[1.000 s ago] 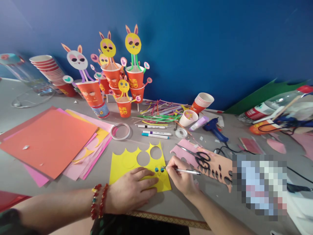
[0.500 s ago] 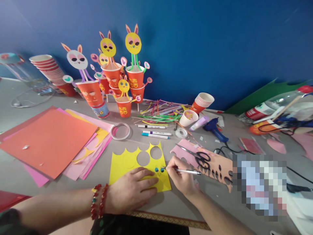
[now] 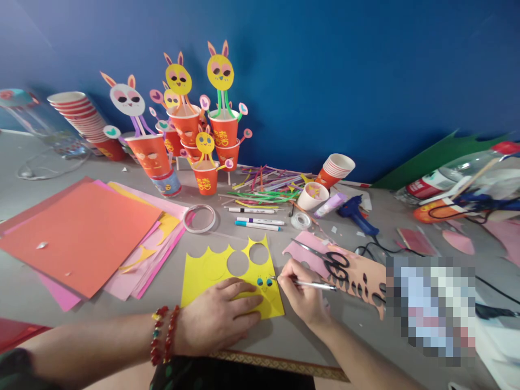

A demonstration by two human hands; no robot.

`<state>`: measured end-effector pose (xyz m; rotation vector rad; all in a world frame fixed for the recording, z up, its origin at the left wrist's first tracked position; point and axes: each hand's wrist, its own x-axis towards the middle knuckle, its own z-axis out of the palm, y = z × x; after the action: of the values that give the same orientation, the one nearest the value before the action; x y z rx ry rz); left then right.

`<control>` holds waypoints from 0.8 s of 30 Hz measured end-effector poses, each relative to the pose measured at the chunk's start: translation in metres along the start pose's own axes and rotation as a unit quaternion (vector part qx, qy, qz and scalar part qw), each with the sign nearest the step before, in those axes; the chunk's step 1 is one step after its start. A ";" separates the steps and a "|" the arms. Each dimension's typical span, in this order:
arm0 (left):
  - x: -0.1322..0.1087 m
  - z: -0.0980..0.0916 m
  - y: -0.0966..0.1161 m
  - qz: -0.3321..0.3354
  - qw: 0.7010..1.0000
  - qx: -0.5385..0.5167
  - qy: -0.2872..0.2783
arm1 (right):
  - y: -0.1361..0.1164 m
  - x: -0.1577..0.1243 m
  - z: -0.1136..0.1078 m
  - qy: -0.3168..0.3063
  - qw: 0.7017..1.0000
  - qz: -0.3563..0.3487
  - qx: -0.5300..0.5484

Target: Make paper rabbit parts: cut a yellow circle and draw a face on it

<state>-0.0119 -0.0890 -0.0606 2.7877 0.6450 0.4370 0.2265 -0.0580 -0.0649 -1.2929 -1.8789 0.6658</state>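
A yellow sheet (image 3: 215, 269) with round holes and a scalloped upper edge lies flat on the table. My left hand (image 3: 221, 314) rests spread over its lower middle, fingers apart and pointing right, holding nothing. Beside those fingertips the sheet bears a small drawn face (image 3: 265, 284) with two blue-green eyes. My right hand (image 3: 303, 292) is at the sheet's right edge, pinching a silver pen (image 3: 314, 284) whose tip is close to the right eye. Whether the tip touches the paper is too small to tell.
Scissors (image 3: 320, 257) lie on pink and peach scraps at right, near a blue glue gun (image 3: 358, 215). Markers (image 3: 258, 221) and a tape ring (image 3: 199, 219) lie beyond the sheet. Decorated cups (image 3: 205, 179) stand behind; an orange sheet (image 3: 85, 235) tops a paper pile at left.
The pen and the fingers of my right hand have shifted very slightly to the right. My left hand and the yellow sheet have stayed in place.
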 end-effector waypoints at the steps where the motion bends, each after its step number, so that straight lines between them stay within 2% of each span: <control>1: 0.000 0.000 0.000 -0.001 1.000 0.001 0.003 | 0.000 0.000 0.000 0.000 1.000 0.000 -0.002; 24: 0.000 -0.001 0.001 0.002 1.000 0.002 0.000 | 0.000 0.001 0.000 -0.005 0.999 -0.018 -0.039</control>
<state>-0.0119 -0.0894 -0.0599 2.7934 0.6405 0.4374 0.2266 -0.0573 -0.0643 -1.3027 -1.9493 0.5862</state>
